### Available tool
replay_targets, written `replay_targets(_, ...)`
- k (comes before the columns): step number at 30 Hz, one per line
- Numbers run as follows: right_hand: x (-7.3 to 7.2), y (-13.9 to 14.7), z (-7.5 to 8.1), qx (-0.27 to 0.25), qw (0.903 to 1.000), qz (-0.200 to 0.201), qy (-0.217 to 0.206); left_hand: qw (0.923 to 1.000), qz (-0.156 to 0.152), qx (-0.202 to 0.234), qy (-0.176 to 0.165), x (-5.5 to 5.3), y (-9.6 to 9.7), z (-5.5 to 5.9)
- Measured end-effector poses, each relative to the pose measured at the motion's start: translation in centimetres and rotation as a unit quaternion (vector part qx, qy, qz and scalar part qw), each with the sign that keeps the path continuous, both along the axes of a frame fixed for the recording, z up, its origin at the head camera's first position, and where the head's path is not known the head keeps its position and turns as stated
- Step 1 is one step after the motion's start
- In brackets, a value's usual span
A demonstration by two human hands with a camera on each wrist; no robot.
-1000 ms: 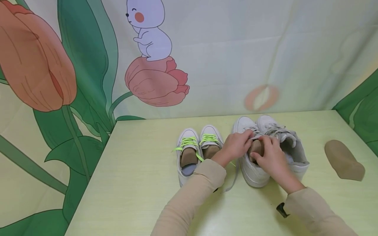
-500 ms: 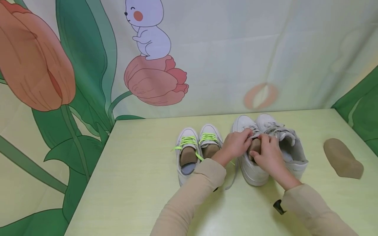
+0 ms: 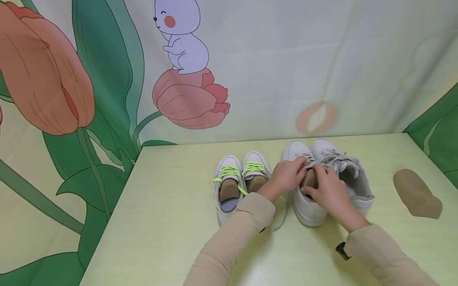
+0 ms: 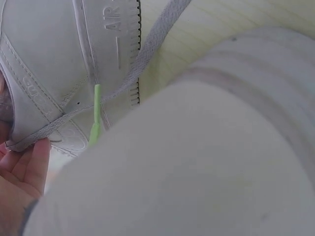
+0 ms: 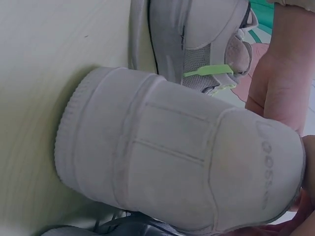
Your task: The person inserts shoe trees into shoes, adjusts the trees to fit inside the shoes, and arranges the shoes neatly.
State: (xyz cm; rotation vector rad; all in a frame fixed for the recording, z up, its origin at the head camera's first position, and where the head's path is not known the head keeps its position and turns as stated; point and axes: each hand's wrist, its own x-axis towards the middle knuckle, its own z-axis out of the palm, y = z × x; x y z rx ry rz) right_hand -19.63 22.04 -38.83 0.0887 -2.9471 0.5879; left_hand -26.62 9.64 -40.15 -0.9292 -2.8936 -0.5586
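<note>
- Flowery cloth [image 3: 264, 87] hangs behind a yellow table [image 3: 161, 206].
- Left hand [image 3: 285, 175] pinches the edge of the big white shoe [image 3: 308, 212].
- Right hand [image 3: 330, 191] is at the brown piece [image 3: 309, 180] inside that shoe; I can't tell if its fingers squeeze it.

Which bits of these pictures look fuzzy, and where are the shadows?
Head view: soft shadows on the table below the sleeves, hazy pale flower print. Left wrist view: big pale shape up close, blurry. Right wrist view: dim light, shadow along the white shoe's sole.
</note>
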Motion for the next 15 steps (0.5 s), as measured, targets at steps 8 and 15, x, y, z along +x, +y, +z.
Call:
replay_targets(8,-0.40,0.19,-0.17,-0.032,0.9993,-0.012,-0.013,0.9998,0.006,0.011,-0.013,-0.17,-0.03,-0.07)
replay_targets(15,-0.70,-0.04,-0.42,-0.038,0.9987,-0.023,-0.024,0.9996,0.008,0.021,-0.019,-0.19,0.06,-0.14)
